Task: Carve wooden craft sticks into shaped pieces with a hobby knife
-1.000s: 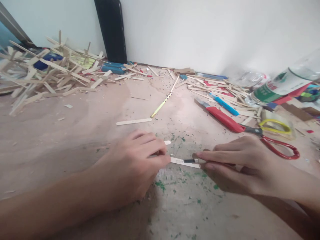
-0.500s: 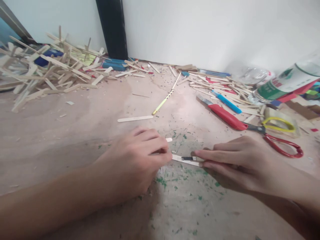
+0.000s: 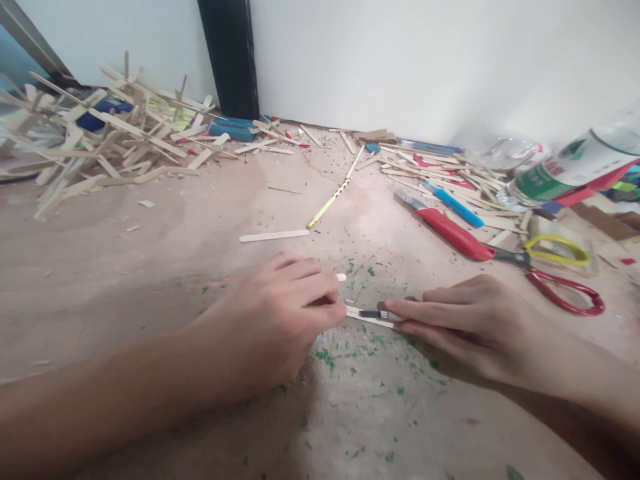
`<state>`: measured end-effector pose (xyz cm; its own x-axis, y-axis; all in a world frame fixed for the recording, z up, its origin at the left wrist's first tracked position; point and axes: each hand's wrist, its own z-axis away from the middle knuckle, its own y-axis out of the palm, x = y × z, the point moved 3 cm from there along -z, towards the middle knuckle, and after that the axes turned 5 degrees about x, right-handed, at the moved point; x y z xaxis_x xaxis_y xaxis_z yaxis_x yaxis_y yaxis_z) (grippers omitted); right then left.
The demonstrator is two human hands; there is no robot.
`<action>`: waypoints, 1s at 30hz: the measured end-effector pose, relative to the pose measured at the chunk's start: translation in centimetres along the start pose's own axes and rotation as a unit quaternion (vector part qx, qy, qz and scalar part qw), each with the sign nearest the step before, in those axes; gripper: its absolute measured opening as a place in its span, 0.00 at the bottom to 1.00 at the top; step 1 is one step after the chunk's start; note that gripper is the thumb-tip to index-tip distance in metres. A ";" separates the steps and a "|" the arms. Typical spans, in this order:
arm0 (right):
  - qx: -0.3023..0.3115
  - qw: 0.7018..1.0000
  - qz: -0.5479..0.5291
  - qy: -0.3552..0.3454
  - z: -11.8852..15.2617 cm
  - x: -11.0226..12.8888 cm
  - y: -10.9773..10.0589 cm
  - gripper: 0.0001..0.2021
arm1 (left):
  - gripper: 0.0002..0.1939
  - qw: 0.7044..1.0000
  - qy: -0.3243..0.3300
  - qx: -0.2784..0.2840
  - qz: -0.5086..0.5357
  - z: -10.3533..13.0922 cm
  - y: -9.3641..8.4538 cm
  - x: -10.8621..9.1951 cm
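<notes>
My left hand [image 3: 285,317] is closed, its thumb and fingertips pinching one end of a pale wooden craft stick [image 3: 369,321] on the table. Between the fingers of my right hand [image 3: 465,327] is a slim craft knife [image 3: 373,314]. The knife's dark blade lies along the stick and points toward my left fingertips; its handle is mostly hidden by my fingers. My right thumb is close to the stick's right end. The rounded tip of a second stick [image 3: 341,277] shows just past my left knuckles, the rest of it covered.
A loose craft stick [image 3: 274,236] and a yellow patterned pencil [image 3: 327,207] lie beyond my hands. At right are a red utility knife [image 3: 455,233], scissors [image 3: 565,287], a blue pen-like tool [image 3: 455,203] and a plastic bottle [image 3: 565,170]. Piled sticks [image 3: 135,133] stand back left.
My right hand and the craft knife have shifted slightly left, toward my left fingertips. The left hand keeps its grip, and the whole view has moved a little.
</notes>
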<state>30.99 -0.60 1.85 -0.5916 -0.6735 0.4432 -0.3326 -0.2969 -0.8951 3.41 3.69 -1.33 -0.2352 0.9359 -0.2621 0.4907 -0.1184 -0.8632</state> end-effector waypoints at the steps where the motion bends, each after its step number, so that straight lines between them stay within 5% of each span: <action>1: -0.001 1.000 -0.001 -0.002 0.0 -0.1 -0.1 0.14 | 0.17 1.000 -0.003 -0.001 0.000 0.0 0.0 0.0; 30: 0.001 1.000 -0.029 0.012 -0.1 0.2 0.0 0.15 | 0.20 1.000 -0.002 -0.001 0.000 -0.1 0.2 0.0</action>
<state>30.75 -0.67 1.92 -0.5884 -0.6392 0.4952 -0.3649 -0.3367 -0.8681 3.60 3.70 -1.44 -0.2386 0.9348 -0.2632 0.4927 -0.1171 -0.8623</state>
